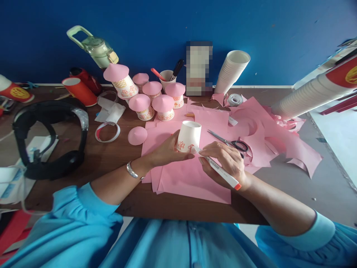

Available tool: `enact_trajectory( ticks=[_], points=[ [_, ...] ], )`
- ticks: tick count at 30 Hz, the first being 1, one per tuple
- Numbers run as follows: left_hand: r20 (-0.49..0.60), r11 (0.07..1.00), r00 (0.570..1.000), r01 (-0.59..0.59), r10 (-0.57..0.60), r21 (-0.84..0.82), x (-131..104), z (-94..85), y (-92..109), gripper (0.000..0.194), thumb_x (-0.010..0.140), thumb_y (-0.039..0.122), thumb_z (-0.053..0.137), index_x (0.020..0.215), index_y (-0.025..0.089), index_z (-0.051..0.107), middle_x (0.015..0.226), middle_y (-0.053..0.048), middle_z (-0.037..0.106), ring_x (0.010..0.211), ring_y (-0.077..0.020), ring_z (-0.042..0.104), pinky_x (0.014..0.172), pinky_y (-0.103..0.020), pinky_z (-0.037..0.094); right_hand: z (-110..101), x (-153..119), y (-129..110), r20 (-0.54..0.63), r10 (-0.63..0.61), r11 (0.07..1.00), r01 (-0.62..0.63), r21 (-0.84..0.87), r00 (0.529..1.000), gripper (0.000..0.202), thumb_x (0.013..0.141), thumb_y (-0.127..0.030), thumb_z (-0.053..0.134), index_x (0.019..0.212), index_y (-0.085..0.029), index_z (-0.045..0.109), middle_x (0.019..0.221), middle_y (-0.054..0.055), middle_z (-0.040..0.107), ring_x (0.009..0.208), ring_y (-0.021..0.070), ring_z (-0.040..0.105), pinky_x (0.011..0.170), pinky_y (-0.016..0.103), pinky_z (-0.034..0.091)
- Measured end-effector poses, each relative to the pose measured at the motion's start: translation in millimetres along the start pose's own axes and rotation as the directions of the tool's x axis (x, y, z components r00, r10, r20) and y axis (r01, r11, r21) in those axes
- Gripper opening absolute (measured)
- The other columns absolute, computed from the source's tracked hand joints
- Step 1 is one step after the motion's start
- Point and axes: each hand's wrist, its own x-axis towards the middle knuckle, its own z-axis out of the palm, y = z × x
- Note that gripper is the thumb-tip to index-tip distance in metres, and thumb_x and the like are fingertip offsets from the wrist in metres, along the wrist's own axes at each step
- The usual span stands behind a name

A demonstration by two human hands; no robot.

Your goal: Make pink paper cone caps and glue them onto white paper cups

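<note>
In the head view my left hand (170,149) grips a white paper cup (189,132), its rim facing up. Small orange-red flower drawings run along the cup's lower side. My right hand (223,162) is closed around a white marker (221,172) with an orange end, its tip at the cup's lower right side. Under both hands lie sheets of pink paper (192,182). Just beyond my right hand are scissors (227,141) with black handles. A loose pink paper cone (137,136) rests on the table left of the cup.
Several decorated cups with pink cone tops, one here (163,108), stand behind. A stack of white cups (232,70) leans near the blue wall. Pink paper scraps (259,130) spread rightward. Tape rolls (108,132), a black headset (50,137) and a green bottle (97,48) are leftward.
</note>
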Motion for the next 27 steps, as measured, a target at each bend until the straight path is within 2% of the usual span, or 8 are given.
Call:
enact_trajectory(
  ticks=[6,12,19,27],
  points=[
    [-0.004,1.0,1.0,0.0,0.0,-0.025,-0.4,0.7,4.8,0.058,0.072,0.047,0.089,0.112,0.018,0.057,0.108,-0.008,0.069,0.098,-0.0233,0.065,0.078,-0.032,0.054,0.7,0.4,-0.6,-0.011,-0.003,1.0,0.004,0.006,1.0,0.032,0.086,-0.002,0.064,0.111,-0.021,0.062,0.078,0.002,0.071,0.063,0.0169,0.069,0.056,0.028,0.057],
    [-0.006,0.998,1.0,0.017,-0.018,-0.056,-1.1,1.1,5.8,0.059,0.072,0.045,0.089,0.114,0.018,0.057,0.109,-0.008,0.07,0.097,-0.0225,0.066,0.078,-0.032,0.053,0.9,-0.4,-0.7,0.001,0.009,1.0,-0.009,0.02,1.0,0.031,0.085,-0.004,0.064,0.11,-0.023,0.062,0.079,0.001,0.073,0.064,0.0168,0.07,0.058,0.028,0.058],
    [-0.006,1.0,1.0,-0.008,0.008,-0.006,0.7,1.1,5.0,0.056,0.072,0.05,0.088,0.108,0.019,0.059,0.104,-0.007,0.069,0.095,-0.0229,0.065,0.075,-0.031,0.053,2.2,-0.9,-0.8,-0.001,0.002,1.0,-0.002,0.016,1.0,0.027,0.087,-0.004,0.063,0.106,-0.023,0.06,0.079,0.001,0.072,0.064,0.0162,0.07,0.058,0.028,0.058],
    [0.004,0.999,1.0,-0.019,0.019,-0.029,-0.6,-0.2,3.4,0.053,0.076,0.047,0.087,0.111,0.019,0.059,0.106,-0.007,0.069,0.096,-0.022,0.065,0.076,-0.031,0.052,0.9,0.6,-0.6,-0.005,-0.006,1.0,0.006,0.002,1.0,0.024,0.086,-0.002,0.065,0.102,-0.02,0.06,0.076,0.002,0.071,0.063,0.0163,0.069,0.057,0.028,0.058]
  ],
)
